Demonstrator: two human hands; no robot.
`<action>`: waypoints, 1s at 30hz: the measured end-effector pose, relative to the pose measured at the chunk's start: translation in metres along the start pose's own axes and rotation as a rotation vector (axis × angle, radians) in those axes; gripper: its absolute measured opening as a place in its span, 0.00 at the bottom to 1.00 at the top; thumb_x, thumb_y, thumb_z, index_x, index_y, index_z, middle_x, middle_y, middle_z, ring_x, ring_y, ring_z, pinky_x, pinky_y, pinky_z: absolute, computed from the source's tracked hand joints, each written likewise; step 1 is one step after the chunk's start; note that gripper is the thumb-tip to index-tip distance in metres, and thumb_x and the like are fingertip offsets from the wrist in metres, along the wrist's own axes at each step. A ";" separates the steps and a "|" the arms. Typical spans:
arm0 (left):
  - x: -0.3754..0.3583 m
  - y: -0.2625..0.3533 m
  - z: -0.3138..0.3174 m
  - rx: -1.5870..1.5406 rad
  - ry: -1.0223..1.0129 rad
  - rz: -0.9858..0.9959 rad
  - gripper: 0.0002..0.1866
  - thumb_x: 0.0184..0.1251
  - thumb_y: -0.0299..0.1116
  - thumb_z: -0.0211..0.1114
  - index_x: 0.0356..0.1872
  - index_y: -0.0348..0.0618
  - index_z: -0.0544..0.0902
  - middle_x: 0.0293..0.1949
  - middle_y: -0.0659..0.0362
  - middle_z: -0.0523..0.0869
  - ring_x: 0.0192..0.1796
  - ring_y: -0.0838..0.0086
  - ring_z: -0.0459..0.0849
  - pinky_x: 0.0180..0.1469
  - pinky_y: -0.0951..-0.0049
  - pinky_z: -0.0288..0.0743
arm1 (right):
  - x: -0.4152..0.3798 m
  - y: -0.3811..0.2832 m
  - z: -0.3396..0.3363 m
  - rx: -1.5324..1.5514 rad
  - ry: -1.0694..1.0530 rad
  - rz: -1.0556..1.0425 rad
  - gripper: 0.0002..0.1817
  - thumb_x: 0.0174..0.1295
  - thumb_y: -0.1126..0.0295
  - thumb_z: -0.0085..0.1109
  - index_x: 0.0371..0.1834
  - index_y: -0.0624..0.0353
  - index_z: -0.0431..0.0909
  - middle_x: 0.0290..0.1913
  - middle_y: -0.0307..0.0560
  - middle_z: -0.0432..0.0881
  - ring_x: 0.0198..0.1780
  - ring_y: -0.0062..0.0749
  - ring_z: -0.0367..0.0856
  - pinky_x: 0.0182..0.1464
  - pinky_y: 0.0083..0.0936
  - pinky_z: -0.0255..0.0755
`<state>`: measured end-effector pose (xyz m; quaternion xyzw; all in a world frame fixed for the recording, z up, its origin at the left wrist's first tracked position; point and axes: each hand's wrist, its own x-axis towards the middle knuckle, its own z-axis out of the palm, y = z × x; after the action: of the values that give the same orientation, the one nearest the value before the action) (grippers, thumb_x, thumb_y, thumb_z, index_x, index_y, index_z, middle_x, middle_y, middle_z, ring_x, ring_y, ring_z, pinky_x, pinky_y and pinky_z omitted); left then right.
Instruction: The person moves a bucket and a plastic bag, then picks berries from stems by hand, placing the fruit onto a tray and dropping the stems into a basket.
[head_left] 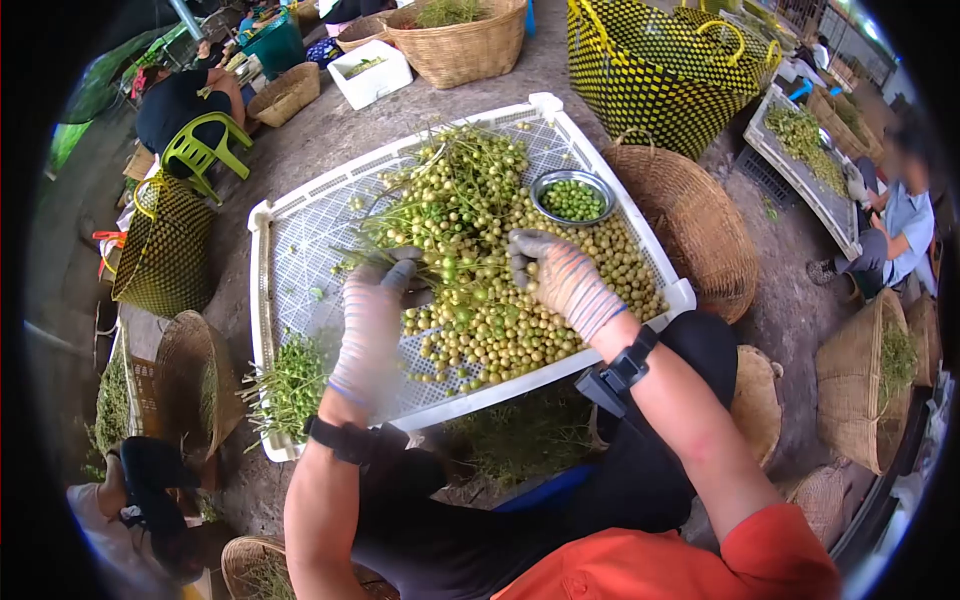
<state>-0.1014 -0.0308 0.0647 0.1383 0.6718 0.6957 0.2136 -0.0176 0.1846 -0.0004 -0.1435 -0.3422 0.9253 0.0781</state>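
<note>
A heap of small round yellow-green fruit on stems (pixel 445 195) lies on a white mesh tray (pixel 310 235) in front of me. Both hands wear striped gloves with grey fingertips. My left hand (pixel 385 285) is closed around thin stems at the heap's near left side. On the right, my right hand (pixel 560 275) hovers low over the fruit with its fingers curled; what is between the fingertips is hidden. Loose picked fruit (pixel 520 335) spreads below and between my hands. A metal bowl (pixel 571 197) of greener fruit sits at the tray's right side.
Bare stems (pixel 290 385) pile at the tray's near left corner. A wicker basket (pixel 690 225) stands against the right side, with a black-and-yellow woven basket (pixel 670 80) behind. Another person (pixel 900 220) sits at a tray on the right. A green chair (pixel 205 150) is at far left.
</note>
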 end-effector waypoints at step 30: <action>0.013 -0.007 0.010 -0.045 0.005 -0.072 0.12 0.68 0.29 0.60 0.47 0.30 0.80 0.37 0.53 0.85 0.35 0.70 0.85 0.37 0.72 0.84 | -0.012 -0.005 -0.002 -1.206 -0.284 -0.249 0.19 0.58 0.62 0.62 0.53 0.52 0.80 0.34 0.48 0.85 0.36 0.31 0.82 0.40 0.28 0.76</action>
<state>-0.1069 -0.0159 0.0575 0.1075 0.6610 0.7029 0.2396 -0.0055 0.1867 0.0039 0.0028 -0.8247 0.5638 0.0444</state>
